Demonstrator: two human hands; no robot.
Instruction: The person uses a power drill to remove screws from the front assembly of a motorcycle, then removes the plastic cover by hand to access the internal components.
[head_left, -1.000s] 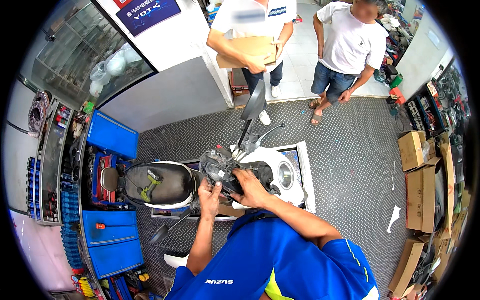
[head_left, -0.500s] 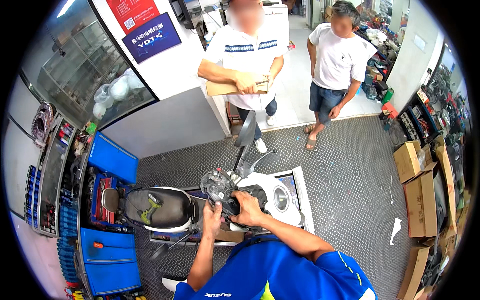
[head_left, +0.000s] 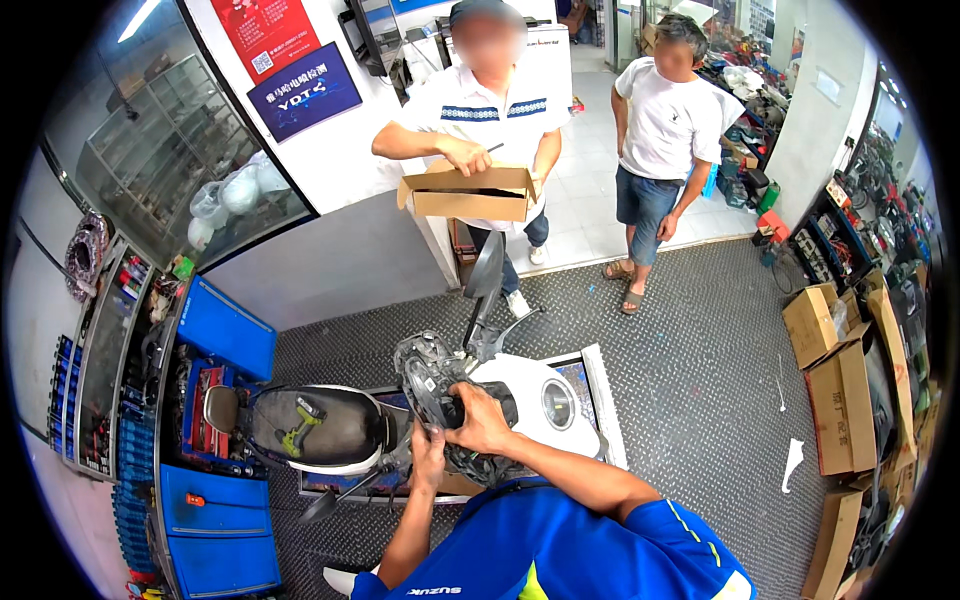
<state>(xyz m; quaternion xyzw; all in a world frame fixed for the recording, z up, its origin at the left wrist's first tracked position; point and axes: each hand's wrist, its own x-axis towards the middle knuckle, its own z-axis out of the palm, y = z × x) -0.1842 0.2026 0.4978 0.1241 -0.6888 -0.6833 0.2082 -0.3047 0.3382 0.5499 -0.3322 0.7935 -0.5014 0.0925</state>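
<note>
My left hand (head_left: 428,456) grips the lower edge of a dark plastic housing (head_left: 425,365), fingers closed on it. From the right, my right hand (head_left: 482,420) holds the same housing, its thumb and fingers curled at the part's near side. The housing is tilted up over the front of a scooter, beside its white front panel (head_left: 555,385) with a round window. What lies under my fingers is hidden. Left of my hands is the black scooter seat (head_left: 345,440), with a green cordless drill (head_left: 303,428) lying on it. A black mirror (head_left: 487,265) rises beyond the housing.
Ahead, a person in a white shirt holds a cardboard box (head_left: 470,205); another person stands to the right. Blue tool cabinets (head_left: 215,510) and a screwdriver (head_left: 197,499) are at left. Cardboard boxes (head_left: 840,400) line the right side. A white scrap (head_left: 793,465) lies on the textured floor.
Both hands remain on the housing, which has tilted and shifted slightly, and my right hand has moved left. The person ahead has tipped the cardboard box, showing its dark gap.
</note>
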